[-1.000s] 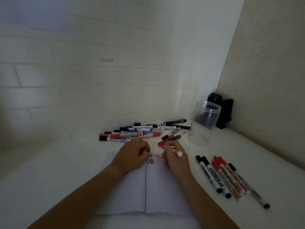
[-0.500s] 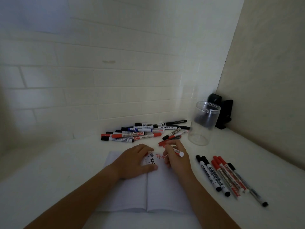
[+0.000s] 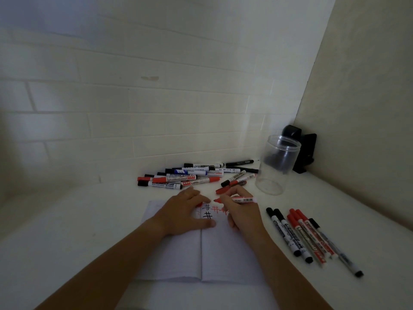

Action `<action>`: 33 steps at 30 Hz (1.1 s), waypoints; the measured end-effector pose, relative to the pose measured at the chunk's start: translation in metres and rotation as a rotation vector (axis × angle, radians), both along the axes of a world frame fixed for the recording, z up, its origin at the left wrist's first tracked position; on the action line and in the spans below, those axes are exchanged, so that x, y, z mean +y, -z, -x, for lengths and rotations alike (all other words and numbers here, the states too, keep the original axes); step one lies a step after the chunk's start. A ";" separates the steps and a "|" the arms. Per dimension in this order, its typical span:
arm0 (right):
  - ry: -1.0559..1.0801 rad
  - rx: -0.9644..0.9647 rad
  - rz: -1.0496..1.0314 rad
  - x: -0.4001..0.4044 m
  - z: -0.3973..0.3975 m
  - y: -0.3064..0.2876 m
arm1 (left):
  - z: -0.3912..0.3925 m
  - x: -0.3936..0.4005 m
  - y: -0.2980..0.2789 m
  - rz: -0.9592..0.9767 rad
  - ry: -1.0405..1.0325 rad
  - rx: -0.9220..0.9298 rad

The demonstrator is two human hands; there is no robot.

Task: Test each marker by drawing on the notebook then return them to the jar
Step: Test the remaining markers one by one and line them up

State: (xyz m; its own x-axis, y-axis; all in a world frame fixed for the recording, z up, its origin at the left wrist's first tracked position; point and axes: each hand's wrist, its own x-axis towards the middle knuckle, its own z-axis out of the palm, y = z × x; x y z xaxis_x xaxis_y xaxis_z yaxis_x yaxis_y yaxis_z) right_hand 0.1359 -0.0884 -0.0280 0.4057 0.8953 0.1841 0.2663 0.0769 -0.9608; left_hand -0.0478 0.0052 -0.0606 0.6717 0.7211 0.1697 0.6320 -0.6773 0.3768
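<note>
An open white notebook lies in front of me, with black and red hash marks near its top. My left hand rests on the left page with the thumb spread; a red cap shows tucked under its fingers. My right hand grips an uncapped red marker, which lies level with its red tip pointing left just above the marks. The clear jar stands upright at the back right with no markers in it.
A pile of several red, black and blue markers lies along the wall behind the notebook. Several more markers lie in a row to the right of it. A black object stands in the corner behind the jar.
My left thumb has spread out over the page. My right hand has turned the red marker level, so its tip now points left above the hash marks.
</note>
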 end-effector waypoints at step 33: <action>0.112 -0.151 0.115 -0.002 0.006 0.005 | -0.002 -0.006 -0.006 0.033 0.029 0.002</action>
State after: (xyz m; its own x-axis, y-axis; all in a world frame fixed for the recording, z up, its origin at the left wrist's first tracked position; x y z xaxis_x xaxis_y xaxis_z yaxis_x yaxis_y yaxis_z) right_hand 0.1303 -0.0908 -0.0329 0.4795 0.8647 0.1497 0.4085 -0.0690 -0.9102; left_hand -0.0457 -0.0005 -0.0545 0.6929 0.7064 0.1449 0.6130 -0.6828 0.3975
